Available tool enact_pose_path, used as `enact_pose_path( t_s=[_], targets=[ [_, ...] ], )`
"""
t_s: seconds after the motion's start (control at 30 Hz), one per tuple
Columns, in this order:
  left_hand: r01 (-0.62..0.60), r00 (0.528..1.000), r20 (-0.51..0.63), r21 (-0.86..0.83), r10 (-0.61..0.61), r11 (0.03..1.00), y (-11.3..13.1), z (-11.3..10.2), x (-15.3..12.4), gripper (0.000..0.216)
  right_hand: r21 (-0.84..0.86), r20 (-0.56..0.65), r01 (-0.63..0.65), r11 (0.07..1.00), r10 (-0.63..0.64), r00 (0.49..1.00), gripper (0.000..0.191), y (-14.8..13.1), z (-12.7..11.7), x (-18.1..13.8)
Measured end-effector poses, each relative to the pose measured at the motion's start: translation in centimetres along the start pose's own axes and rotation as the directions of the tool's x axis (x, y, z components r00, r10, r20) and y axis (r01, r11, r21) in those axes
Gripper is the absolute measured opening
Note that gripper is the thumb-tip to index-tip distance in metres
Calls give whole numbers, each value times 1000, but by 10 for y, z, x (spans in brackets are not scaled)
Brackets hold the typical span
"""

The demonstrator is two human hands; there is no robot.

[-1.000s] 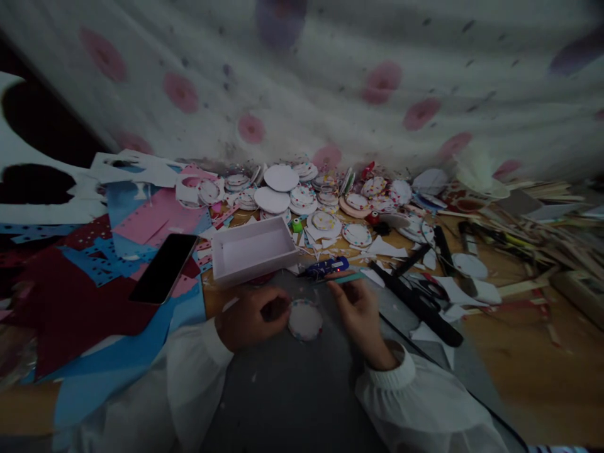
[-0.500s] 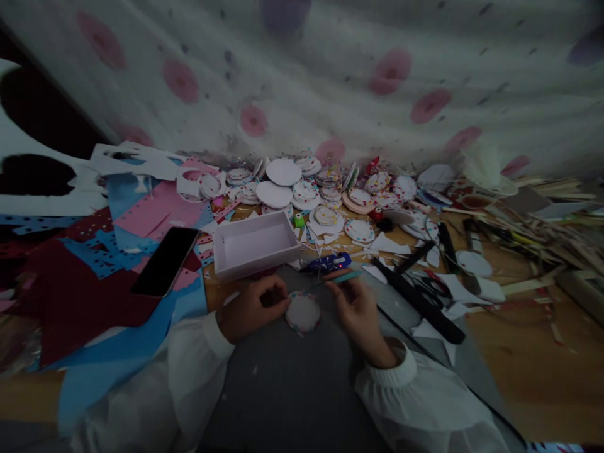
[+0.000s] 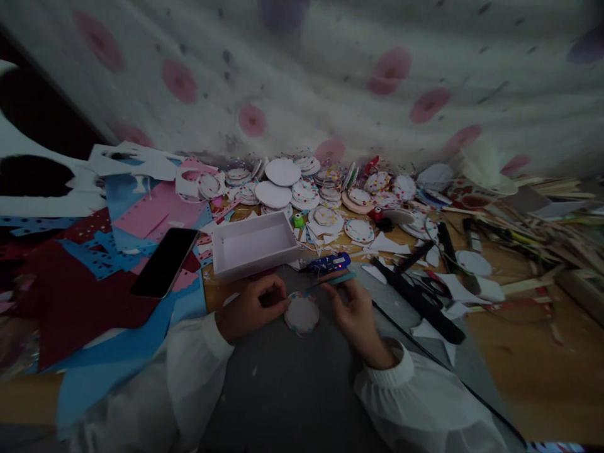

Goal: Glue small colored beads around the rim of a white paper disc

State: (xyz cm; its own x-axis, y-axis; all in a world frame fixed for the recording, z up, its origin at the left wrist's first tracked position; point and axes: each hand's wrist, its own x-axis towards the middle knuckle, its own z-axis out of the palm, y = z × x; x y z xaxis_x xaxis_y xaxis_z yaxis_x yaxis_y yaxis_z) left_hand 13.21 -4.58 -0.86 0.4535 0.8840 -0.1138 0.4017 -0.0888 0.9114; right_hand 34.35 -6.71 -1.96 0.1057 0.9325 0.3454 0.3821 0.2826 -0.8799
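Note:
A small pale disc point(image 3: 302, 313) with coloured dots round its rim lies on the grey mat point(image 3: 292, 390). My left hand point(image 3: 255, 307) pinches the disc's left edge between thumb and fingertips. In my right hand point(image 3: 353, 314) is a slim tool with a teal handle point(image 3: 346, 277), probably tweezers, held between thumb and fingers. Its thin tip points left and reaches the disc's upper edge; whether it touches is too small to tell. Just behind the disc lies a blue glue gun point(image 3: 328, 263) with a small red light.
Behind my hands stands a white open box point(image 3: 255, 245). Stacks of dotted discs point(image 3: 304, 192) line the back by the curtain. A black phone point(image 3: 165, 263) rests on coloured sheets at left. Scissors point(image 3: 436, 284), a long black tool point(image 3: 419, 302), paper scraps and a cable point(image 3: 415, 346) lie at right.
My right hand has tilted the teal-handled tool so its tip moved left and down to the disc's upper edge. My left hand stays at the disc's left side.

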Motion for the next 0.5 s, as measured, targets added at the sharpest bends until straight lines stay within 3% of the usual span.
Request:
enact_pose_path(
  t_s=[0.33,0.5],
  targets=[
    [9,1000,11,-14,-9,1000,-1,0,1,14,-50,-5,79,996,-79,997,5,-4,1,1],
    [38,999,11,4,-38,999,4,-1,0,15,-21,0,38,999,-38,999,5,-4,0,1]
  ],
)
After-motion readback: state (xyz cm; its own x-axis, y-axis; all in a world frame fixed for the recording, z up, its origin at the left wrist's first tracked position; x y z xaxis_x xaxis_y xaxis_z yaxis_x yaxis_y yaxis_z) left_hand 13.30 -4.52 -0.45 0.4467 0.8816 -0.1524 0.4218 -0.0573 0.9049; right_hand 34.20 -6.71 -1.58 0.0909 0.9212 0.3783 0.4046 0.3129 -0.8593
